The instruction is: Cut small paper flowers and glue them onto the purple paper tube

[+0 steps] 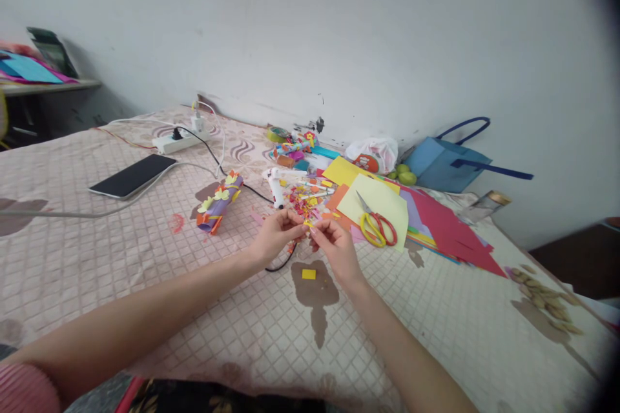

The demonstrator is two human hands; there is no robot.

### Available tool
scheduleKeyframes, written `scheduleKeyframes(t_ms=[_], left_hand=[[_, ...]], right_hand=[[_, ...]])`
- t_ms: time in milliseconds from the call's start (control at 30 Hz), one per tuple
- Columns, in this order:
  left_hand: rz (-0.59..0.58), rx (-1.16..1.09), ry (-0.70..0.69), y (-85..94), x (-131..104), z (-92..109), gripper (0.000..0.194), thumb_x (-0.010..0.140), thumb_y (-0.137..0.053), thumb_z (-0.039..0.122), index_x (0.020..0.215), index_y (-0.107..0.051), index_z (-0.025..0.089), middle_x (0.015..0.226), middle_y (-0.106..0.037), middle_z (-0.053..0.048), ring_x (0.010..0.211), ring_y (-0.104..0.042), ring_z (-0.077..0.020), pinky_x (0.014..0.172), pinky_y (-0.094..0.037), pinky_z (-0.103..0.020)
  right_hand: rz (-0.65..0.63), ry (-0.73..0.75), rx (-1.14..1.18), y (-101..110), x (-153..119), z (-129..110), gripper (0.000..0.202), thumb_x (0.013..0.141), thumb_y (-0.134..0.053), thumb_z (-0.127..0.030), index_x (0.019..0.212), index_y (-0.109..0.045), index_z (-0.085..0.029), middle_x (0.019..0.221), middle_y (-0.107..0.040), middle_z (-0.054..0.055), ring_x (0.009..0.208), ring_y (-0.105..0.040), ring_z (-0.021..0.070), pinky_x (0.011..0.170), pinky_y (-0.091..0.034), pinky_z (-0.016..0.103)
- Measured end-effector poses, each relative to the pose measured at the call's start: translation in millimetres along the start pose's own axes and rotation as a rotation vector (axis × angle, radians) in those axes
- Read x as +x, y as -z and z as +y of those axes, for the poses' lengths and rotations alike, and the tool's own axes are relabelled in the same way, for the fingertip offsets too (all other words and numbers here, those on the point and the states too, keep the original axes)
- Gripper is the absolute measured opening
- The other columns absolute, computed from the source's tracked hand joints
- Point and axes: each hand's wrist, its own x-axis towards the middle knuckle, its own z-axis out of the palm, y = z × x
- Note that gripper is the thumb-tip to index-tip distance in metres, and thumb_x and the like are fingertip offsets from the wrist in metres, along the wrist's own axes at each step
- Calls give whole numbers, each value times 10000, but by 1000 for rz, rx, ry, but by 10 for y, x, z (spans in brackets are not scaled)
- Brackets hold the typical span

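Observation:
My left hand (281, 233) and my right hand (335, 246) meet at the middle of the cloth-covered table. Between their pinched fingertips is a small piece of yellow paper (308, 224), both hands closed on it. Its exact shape is too small to make out. Just below lies a yellow paper rectangle (309, 274), flat on the cloth. Beyond my fingers are a white glue gun (276, 188) and a heap of coloured paper scraps (305, 201). To the left rests a purple paper roll (220, 204) decorated with yellow and orange paper flowers.
Scissors (376, 226) with yellow and red handles lie on coloured paper sheets (440, 226) at right. A blue bag (445, 163) stands by the wall. At left are a tablet-like black device (133, 176), a power strip (179, 141) and loose cables.

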Motion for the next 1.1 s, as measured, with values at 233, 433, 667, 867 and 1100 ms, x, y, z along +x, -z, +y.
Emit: scheduleKeyframes(t_ms=[233,433,667,867,1100], left_hand=[[-82,59,39,17,0,-21,294,658,-710,339,734,-538,113,619,-592,1,548,-548,-82,530,-417,-200],[-60,31,59,24,5,-29,299,642,-720,351,692,-540,117,590,-591,8,527,-537,-80,513,-402,-200],[-45,-68,113,23,11,-38,305,625,-737,343,691,-547,114,643,-628,-11,566,-554,-83,569,-416,-214],[-49,-78,118,36,21,-72,311,624,-736,354,675,-540,118,600,-602,-4,534,-537,-84,522,-394,-207],[-54,-42,102,42,29,-119,301,646,-720,358,679,-539,119,585,-573,15,531,-526,-73,532,-400,-198]], right_hand=[[8,19,2,-4,5,4,138,785,-588,-312,764,-560,-179,657,-542,-20,551,-514,98,518,-433,223],[8,10,14,-7,-6,1,146,783,-594,-326,780,-570,-182,662,-554,-18,558,-521,103,518,-444,224],[16,-59,102,-33,-11,-35,251,823,-520,-424,782,-580,-183,667,-575,-6,561,-538,114,513,-467,237],[6,-40,81,-27,-5,-16,217,765,-608,-395,790,-583,-181,676,-574,-9,564,-534,109,508,-458,224],[16,21,3,-27,-6,12,156,787,-590,-330,763,-568,-178,643,-544,-19,535,-508,97,503,-430,218]])
